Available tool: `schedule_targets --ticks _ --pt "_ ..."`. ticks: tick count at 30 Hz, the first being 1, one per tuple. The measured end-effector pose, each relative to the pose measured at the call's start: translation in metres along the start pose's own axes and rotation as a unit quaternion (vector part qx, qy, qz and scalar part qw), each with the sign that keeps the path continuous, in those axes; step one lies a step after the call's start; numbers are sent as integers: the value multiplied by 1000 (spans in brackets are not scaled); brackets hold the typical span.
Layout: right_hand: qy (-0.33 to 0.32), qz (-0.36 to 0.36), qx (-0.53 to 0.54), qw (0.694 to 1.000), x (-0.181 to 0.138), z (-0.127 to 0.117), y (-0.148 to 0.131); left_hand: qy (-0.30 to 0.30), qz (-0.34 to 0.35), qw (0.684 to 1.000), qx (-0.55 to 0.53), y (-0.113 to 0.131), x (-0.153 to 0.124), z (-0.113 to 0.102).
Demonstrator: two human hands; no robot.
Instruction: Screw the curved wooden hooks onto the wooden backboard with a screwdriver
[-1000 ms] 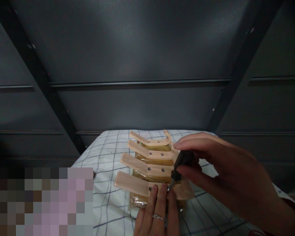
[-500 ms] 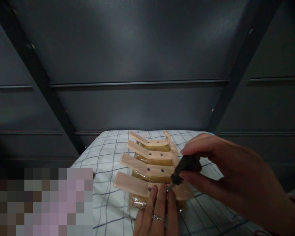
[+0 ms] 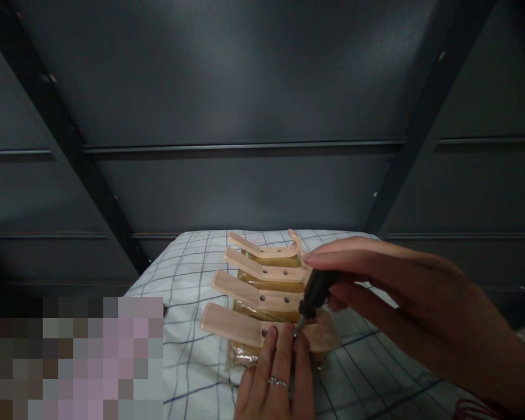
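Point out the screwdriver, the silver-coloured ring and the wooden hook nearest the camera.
Screwdriver point(image 3: 317, 290): head view, on its dark handle.
Silver-coloured ring point(image 3: 279, 382): head view, on the front of its band.
Nearest wooden hook point(image 3: 233, 324): head view, on its flat, slanted arm at picture left.

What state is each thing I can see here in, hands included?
Cloth: spread out, creased.
Wrapped pack: on the cloth, its clear wrap crinkled.
Nearest wooden piece: lying across the wrapped pack.
Other three wooden pieces: in a row beyond it; screw tightness unclear.
Screwdriver: tilted, tip down at the nearest wooden piece.
Right hand's grip: closed on the screwdriver.
Left hand's grip: open, pressed to the nearest wooden piece.
Ring: worn.
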State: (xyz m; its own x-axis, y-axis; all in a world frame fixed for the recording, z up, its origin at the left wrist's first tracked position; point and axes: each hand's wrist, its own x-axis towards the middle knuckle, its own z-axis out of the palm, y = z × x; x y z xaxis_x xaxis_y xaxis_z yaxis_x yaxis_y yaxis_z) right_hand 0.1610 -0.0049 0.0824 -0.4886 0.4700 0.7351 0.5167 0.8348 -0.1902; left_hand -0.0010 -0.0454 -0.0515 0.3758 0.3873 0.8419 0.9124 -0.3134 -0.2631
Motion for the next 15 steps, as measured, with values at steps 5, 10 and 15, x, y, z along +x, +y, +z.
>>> schedule_targets --ticks 5,10,15 --pt "18 7 14 1000 4 1 -4 -5 10 1000 0 -1 0 -2" --pt "31 17 36 999 3 6 -4 -1 -4 1000 -1 1 1 0" --pt "33 7 8 999 0 7 -3 -8 0 1000 -4 2 3 -3"
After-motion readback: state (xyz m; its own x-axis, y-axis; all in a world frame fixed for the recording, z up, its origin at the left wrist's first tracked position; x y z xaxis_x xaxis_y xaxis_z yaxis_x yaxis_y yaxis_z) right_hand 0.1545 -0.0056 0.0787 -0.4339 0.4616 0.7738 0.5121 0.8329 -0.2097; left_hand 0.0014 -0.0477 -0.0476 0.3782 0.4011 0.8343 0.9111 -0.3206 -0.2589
